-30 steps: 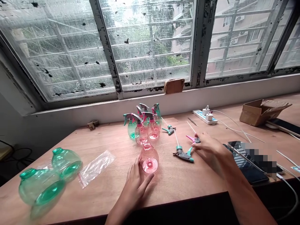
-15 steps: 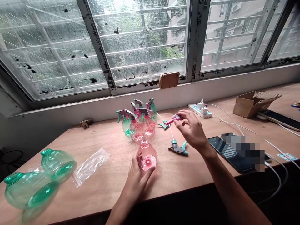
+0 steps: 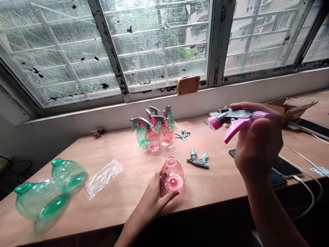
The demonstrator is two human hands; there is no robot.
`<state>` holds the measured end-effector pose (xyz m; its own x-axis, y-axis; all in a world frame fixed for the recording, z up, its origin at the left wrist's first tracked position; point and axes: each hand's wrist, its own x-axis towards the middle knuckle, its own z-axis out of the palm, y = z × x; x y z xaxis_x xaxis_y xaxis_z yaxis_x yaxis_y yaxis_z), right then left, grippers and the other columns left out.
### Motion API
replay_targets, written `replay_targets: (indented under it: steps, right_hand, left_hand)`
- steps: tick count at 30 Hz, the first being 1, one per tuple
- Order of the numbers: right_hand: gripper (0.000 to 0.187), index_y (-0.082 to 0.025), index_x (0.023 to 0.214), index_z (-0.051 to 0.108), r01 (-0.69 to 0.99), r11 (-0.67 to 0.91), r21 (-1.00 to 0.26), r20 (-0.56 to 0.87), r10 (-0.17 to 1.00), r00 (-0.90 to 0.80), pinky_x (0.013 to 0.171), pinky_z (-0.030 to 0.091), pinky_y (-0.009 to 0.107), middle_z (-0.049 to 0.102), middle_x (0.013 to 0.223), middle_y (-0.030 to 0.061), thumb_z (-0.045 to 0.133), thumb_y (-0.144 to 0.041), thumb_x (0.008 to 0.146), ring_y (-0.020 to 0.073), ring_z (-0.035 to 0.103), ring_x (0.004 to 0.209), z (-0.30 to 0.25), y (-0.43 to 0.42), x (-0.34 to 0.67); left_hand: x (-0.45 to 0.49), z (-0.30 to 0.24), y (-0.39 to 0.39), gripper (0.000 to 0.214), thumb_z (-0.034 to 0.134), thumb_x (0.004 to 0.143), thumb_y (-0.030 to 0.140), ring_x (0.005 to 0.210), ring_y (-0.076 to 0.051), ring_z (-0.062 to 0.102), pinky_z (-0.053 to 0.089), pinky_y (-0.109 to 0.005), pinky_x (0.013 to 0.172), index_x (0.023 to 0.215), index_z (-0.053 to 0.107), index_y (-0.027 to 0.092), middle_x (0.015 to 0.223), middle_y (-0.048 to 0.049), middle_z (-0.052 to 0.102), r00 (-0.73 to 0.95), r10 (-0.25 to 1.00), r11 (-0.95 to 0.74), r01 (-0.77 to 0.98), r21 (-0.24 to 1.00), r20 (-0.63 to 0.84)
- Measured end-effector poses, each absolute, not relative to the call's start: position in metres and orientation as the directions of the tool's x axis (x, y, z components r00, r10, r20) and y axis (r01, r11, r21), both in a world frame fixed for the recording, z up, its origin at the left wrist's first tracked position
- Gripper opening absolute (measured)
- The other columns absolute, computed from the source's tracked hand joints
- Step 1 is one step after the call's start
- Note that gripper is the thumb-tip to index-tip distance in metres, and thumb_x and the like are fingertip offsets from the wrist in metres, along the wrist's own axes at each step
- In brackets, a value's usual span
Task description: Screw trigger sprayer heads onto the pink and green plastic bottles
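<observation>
My left hand [image 3: 157,193] is closed round the lower left side of a clear pink bottle [image 3: 173,175], which stands on the table with its neck uncapped. My right hand [image 3: 259,147] grips a pink and grey spray head [image 3: 239,120], raised above the table to the right of the bottle. Its thin clear dip tube points left, toward the window side, and looks blurred. Behind the bottle lies a teal and grey spray head [image 3: 197,160] with its tube, and a second teal spray head [image 3: 183,134] lies farther back.
Several assembled pink and green spray bottles [image 3: 153,137] stand at the back. At left lie two green bottles [image 3: 43,200] without heads and a plastic bag [image 3: 104,178]. Phones [image 3: 286,167] with white cables, a cardboard box [image 3: 290,106] and a power strip are at right.
My right hand has come nearer and to the right with the pink spray head, turning it so its tube points left. The view has shifted slightly; my left hand still holds the bottle.
</observation>
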<state>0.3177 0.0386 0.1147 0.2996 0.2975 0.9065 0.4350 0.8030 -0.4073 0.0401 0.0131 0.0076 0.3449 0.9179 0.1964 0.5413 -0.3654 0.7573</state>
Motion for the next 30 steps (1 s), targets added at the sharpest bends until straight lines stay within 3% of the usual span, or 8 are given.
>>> replay_targets:
  steps: [3, 8, 13, 18, 24, 30]
  right_hand:
    - [0.034, -0.033, 0.125, 0.066, 0.472, 0.787, -0.397, 0.886, 0.195, 0.42, 0.096, 0.052, 0.054, 0.068, 0.121, 0.0088, 0.036, -0.038, 0.111, 0.0325, 0.066, 0.108, 0.12, 0.033, 0.307]
    - [0.033, -0.032, 0.126, 0.066, 0.48, 0.789, -0.383, 0.9, 0.2, 0.388, 0.096, 0.052, 0.054, 0.069, 0.118, 0.0088, 0.037, -0.039, 0.111, 0.0325, 0.067, 0.105, 0.121, 0.032, 0.303]
    - [0.034, -0.03, 0.131, 0.064, 0.503, 0.813, -0.292, 0.955, 0.216, 0.206, 0.101, 0.052, 0.052, 0.071, 0.118, 0.0083, 0.041, -0.043, 0.11, 0.0302, 0.066, 0.113, 0.114, 0.041, 0.314]
    - [0.032, -0.027, 0.136, 0.06, 0.388, 0.887, -0.25, 0.96, 0.278, -0.019, 0.1, 0.052, 0.049, 0.068, 0.123, 0.0114, 0.041, -0.032, 0.11, 0.0293, 0.065, 0.115, 0.108, 0.043, 0.307]
    - [0.038, -0.025, 0.148, 0.048, 0.275, 0.922, -0.273, 0.852, 0.364, -0.375, 0.099, 0.055, 0.043, 0.068, 0.127, 0.0122, 0.042, -0.022, 0.11, 0.0257, 0.063, 0.115, 0.106, 0.04, 0.291]
    - [0.036, -0.023, 0.142, 0.052, 0.204, 0.933, -0.298, 0.776, 0.361, -0.517, 0.099, 0.056, 0.039, 0.069, 0.129, 0.0123, 0.045, -0.014, 0.108, 0.0235, 0.064, 0.12, 0.104, 0.042, 0.286]
  left_hand:
    - [0.041, 0.011, 0.011, 0.084, 0.076, 0.092, 0.039, 0.146, -0.033, 0.049, 0.039, -0.048, 0.123, 0.161, 0.03, 0.026, 0.158, -0.0146, 0.052, 0.366, 0.914, -0.361, 0.531, 0.766, 0.177]
    - [0.042, 0.016, 0.009, 0.083, 0.078, 0.09, 0.039, 0.144, -0.035, 0.051, 0.039, -0.049, 0.122, 0.16, 0.035, 0.028, 0.156, -0.0134, 0.053, 0.36, 0.912, -0.373, 0.53, 0.762, 0.196]
    - [0.041, 0.016, 0.009, 0.083, 0.078, 0.091, 0.039, 0.145, -0.034, 0.05, 0.039, -0.049, 0.123, 0.16, 0.034, 0.029, 0.158, -0.0119, 0.052, 0.365, 0.909, -0.382, 0.533, 0.755, 0.203]
    - [0.041, 0.014, 0.009, 0.08, 0.079, 0.091, 0.041, 0.144, -0.033, 0.051, 0.04, -0.048, 0.122, 0.158, 0.037, 0.029, 0.156, -0.0115, 0.053, 0.373, 0.909, -0.375, 0.536, 0.756, 0.186]
    - [0.041, 0.015, 0.008, 0.083, 0.08, 0.09, 0.042, 0.144, -0.035, 0.05, 0.039, -0.05, 0.123, 0.159, 0.036, 0.031, 0.157, -0.011, 0.053, 0.382, 0.899, -0.4, 0.523, 0.752, 0.213]
    - [0.043, 0.02, 0.006, 0.086, 0.079, 0.091, 0.04, 0.143, -0.034, 0.052, 0.04, -0.048, 0.122, 0.162, 0.03, 0.033, 0.156, -0.0089, 0.054, 0.399, 0.893, -0.403, 0.497, 0.769, 0.21]
